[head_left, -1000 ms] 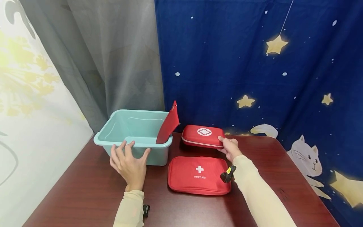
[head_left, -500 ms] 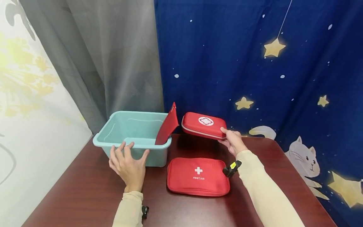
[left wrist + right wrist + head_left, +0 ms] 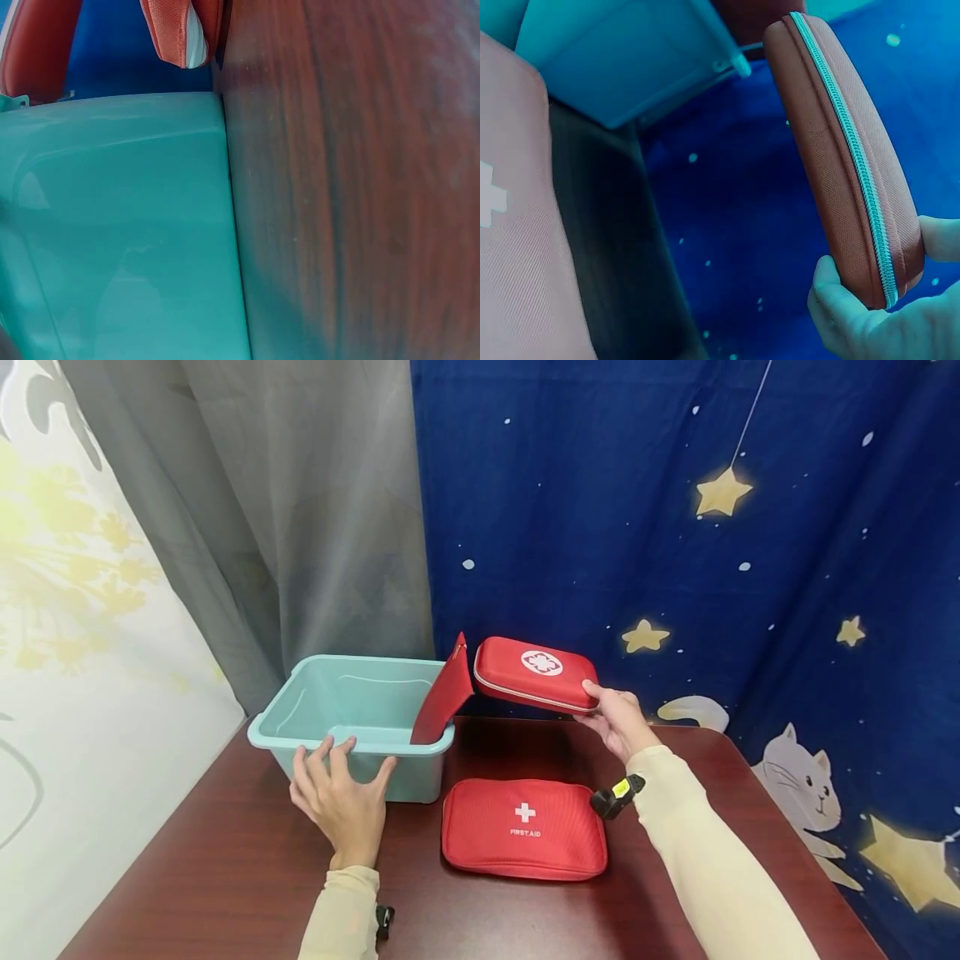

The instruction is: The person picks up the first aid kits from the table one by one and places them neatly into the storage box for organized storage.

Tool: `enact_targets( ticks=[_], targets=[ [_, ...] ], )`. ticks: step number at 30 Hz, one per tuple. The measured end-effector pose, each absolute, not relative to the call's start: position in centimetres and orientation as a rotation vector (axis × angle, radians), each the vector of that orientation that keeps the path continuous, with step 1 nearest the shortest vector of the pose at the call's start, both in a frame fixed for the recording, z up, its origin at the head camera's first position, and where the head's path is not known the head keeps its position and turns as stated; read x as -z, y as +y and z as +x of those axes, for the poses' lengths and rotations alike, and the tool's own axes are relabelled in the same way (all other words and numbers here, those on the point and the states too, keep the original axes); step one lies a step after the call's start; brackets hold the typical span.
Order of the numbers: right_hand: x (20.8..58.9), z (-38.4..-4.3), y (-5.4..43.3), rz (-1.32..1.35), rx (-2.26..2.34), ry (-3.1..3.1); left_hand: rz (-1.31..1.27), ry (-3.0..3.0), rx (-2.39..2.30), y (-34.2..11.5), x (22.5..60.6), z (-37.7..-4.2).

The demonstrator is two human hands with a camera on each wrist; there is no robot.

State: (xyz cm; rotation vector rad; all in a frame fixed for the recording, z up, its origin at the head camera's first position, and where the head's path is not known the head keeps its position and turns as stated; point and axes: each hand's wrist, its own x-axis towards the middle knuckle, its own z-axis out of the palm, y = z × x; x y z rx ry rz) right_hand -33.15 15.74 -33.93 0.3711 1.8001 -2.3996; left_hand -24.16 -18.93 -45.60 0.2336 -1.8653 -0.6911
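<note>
My right hand (image 3: 617, 720) pinches the right end of a hard red zippered first aid case (image 3: 525, 672) with a white emblem, thumb on top and fingers beneath. The case is raised above the table, tilted, its far end close to a flat red pouch (image 3: 444, 695). That pouch leans upright in the right end of a light teal plastic tub (image 3: 408, 777). My left hand (image 3: 343, 802) rests on the tub's front rim with fingers spread over the edge. In the right wrist view the case's zipper (image 3: 847, 142) runs along its side, closed.
A soft red first aid bag (image 3: 525, 843) with a white cross lies flat on the dark wooden table (image 3: 435, 914), right of the tub. Grey and blue star-patterned curtains (image 3: 540, 510) hang right behind the table's back edge.
My right hand has lifted the red case up off the table and tilted it, lately shifting it slightly left towards the tub. The left hand stays at the tub's rim.
</note>
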Motion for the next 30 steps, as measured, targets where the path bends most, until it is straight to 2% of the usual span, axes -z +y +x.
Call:
enact_targets(
  ticks=[11, 30],
  targets=[
    [31.3, -32.9, 15.2, 0.353, 2.463, 1.751, 0.232, -1.878, 0.685, -18.9, 45.5, -24.1],
    [29.2, -32.6, 13.6, 0.294, 2.422, 1.792, 0.231, -1.862, 0.677, -18.9, 45.5, -24.1]
  ],
)
